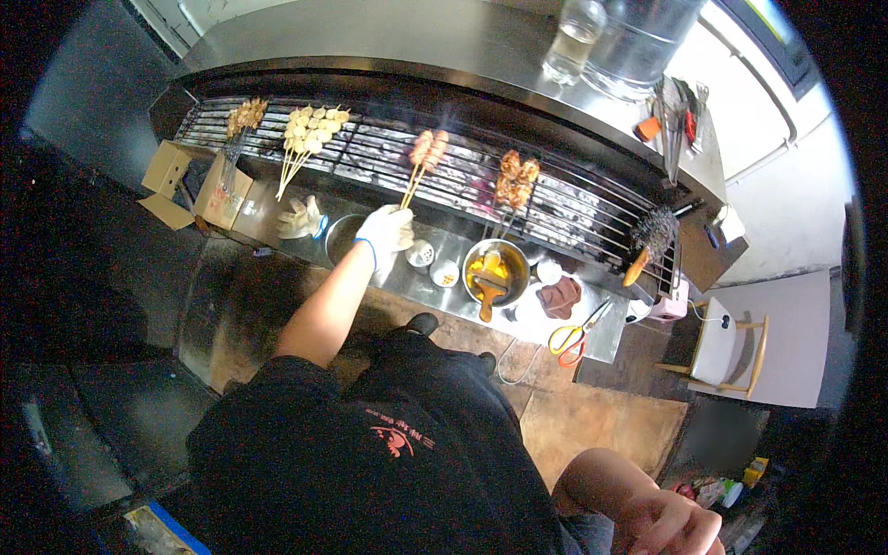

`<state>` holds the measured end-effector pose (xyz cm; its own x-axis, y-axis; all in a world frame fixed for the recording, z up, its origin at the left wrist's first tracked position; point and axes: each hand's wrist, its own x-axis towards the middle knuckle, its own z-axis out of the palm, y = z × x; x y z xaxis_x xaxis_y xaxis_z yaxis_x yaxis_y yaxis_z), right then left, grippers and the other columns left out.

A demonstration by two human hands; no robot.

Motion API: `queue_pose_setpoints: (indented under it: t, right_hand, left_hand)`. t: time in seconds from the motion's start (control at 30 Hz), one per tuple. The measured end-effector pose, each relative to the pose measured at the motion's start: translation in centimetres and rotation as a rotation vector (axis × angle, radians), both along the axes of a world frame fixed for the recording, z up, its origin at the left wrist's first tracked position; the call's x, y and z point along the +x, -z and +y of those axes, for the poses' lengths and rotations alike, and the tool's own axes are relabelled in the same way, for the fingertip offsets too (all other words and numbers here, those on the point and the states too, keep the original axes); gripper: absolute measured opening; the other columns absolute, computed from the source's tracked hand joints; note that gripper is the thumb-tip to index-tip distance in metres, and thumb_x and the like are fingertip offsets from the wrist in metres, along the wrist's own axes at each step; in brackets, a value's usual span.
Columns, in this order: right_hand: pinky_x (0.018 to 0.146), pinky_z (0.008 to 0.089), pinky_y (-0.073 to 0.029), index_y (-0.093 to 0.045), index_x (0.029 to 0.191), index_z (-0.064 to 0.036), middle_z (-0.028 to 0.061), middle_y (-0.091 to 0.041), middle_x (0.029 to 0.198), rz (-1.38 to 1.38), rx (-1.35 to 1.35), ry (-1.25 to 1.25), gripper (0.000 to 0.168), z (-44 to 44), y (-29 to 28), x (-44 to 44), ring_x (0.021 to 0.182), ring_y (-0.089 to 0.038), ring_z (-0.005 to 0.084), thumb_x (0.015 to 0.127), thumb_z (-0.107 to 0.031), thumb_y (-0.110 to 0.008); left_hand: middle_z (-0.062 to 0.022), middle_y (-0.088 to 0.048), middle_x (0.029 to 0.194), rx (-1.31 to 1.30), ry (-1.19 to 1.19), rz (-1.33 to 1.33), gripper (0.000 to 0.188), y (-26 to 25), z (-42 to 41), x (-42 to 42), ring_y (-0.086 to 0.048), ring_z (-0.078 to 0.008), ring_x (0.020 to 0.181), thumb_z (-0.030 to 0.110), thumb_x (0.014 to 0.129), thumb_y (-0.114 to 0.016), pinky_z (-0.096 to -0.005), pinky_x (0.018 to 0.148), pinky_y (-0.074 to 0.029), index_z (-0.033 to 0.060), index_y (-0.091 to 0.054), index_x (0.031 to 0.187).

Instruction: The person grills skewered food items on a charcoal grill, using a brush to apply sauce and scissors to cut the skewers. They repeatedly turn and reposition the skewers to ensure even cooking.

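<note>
My left hand [387, 229], in a white glove with a blue cuff, grips the wooden sticks of two sausage skewers [430, 150]. Their reddish, scored sausages lie on the grate of a long charcoal grill [388, 149]. At the lower right, close to the camera, my right hand [669, 520] is bare with its fingers curled in; nothing shows in it. Browned meat skewers [517, 180] lie to the right of the sausages. Pale round slices on skewers [313, 130] and small meat skewers [247, 116] lie to the left.
Along the front ledge stand shaker jars [420, 254], a metal pot [513, 258] of yellow oil with a brush [489, 295], a brown cloth [559, 298] and scissors [574, 340]. A spare glove [300, 219] and cardboard box [225, 191] sit left. Tongs [671, 135] lie behind.
</note>
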<state>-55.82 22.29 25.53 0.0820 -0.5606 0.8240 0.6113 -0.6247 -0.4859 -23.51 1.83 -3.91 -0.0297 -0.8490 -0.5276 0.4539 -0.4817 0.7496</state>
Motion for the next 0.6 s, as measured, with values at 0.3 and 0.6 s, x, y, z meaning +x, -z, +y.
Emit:
queue_pose_setpoints:
  t: [0.3, 0.6]
  right_hand:
    - [0.067, 0.0284, -0.041, -0.045, 0.116, -0.019, 0.0082, -0.047, 0.102, -0.014, -0.041, -0.068, 0.043, 1.6, -0.3, -6.4, 0.081, -0.046, 0.0224, 0.081, -0.043, -0.039]
    - [0.068, 0.0284, -0.041, -0.045, 0.116, -0.019, 0.0077, -0.047, 0.102, -0.020, -0.094, -0.143, 0.043, 2.0, -0.8, -9.4, 0.082, -0.045, 0.0222, 0.081, -0.043, -0.039]
  left_hand:
    - [-0.0184, -0.050, 0.095, -0.594, -0.027, -1.354, 0.041, -2.6, 3.3, -9.7, -0.047, -0.0300, 0.092, 0.021, 0.070, -0.055, -0.0352, 0.082, -0.037, -0.0017, -0.048, 0.103]
    - [-0.0156, -0.056, 0.085, -0.154, 0.236, -0.771, 0.038, 3.6, -1.5, -12.3, -0.054, -0.0235, 0.074, 0.026, 0.070, -0.058, -0.0321, 0.066, -0.043, -0.0019, -0.052, 0.094]
